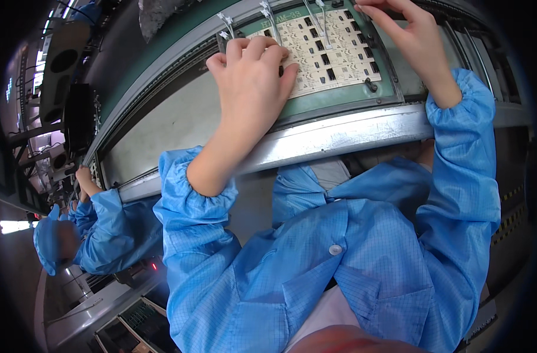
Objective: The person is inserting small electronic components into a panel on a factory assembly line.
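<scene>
rest the left hand, fingers curled, lightly on the board. right hand narrow; either's hold, i cannot tell.

The top edge crops the right hand and white cables, while the left hand hides part of the board.

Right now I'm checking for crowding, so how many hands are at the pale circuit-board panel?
2: left hand over the left of the panel, right hand by its upper right corner. Others may be hidden beyond the picture's top edge.
</scene>
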`<action>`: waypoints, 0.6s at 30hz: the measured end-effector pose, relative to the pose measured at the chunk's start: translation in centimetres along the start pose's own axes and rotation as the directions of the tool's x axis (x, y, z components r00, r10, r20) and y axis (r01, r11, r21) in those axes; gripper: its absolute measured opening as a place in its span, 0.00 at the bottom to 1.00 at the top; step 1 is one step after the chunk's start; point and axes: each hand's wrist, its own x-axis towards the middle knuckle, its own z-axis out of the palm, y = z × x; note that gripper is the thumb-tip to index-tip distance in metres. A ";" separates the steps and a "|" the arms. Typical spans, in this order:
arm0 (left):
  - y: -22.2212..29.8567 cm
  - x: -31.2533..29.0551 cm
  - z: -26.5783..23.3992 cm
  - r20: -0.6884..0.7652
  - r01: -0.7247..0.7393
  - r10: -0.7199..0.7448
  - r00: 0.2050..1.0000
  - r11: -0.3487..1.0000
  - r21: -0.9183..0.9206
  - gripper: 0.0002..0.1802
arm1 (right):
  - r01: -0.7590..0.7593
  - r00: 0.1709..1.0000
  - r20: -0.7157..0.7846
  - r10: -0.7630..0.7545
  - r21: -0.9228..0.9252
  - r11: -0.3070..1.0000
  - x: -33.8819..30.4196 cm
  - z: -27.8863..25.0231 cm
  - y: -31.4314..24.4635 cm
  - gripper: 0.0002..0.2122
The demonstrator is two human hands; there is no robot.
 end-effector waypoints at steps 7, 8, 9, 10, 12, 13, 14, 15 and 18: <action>-0.8 -0.1 -0.2 0.089 0.044 -0.033 0.995 0.991 -0.124 0.06 | 0.032 0.999 0.019 -0.031 -0.053 0.998 0.7 0.3 0.2 0.06; -1.2 0.0 -0.3 0.107 0.079 -0.063 0.992 0.985 -0.152 0.07 | 0.030 0.999 0.015 -0.029 -0.060 0.998 0.8 0.4 0.3 0.06; -1.5 0.3 -0.5 0.130 0.120 -0.097 0.987 0.976 -0.181 0.08 | 0.017 1.000 0.012 -0.016 -0.062 0.998 1.0 0.3 0.2 0.06; -1.6 0.6 -0.6 0.139 0.117 -0.091 0.986 0.975 -0.188 0.08 | 0.002 1.000 0.023 -0.002 -0.037 0.999 1.1 0.2 0.1 0.06; -1.9 1.2 -0.5 0.187 0.233 -0.188 0.964 0.937 -0.259 0.10 | -0.006 1.000 0.013 0.006 -0.005 1.000 1.2 0.3 0.1 0.06; -2.2 1.4 -0.1 0.190 0.249 -0.198 0.962 0.920 -0.301 0.11 | -0.015 1.000 0.010 0.015 -0.004 1.000 1.2 0.3 -0.1 0.06; -2.3 1.6 0.0 0.197 0.247 -0.193 0.961 0.920 -0.303 0.11 | -0.014 1.000 0.027 0.014 0.015 1.000 1.2 0.2 -0.3 0.06; -2.3 1.9 0.0 0.194 0.244 -0.193 0.962 0.927 -0.285 0.11 | -0.013 0.999 0.045 0.011 0.034 0.999 1.3 0.1 -0.4 0.06; -2.3 2.0 0.1 0.198 0.250 -0.201 0.959 0.930 -0.270 0.11 | 0.016 0.999 0.029 -0.016 -0.001 1.000 1.2 0.1 -0.4 0.06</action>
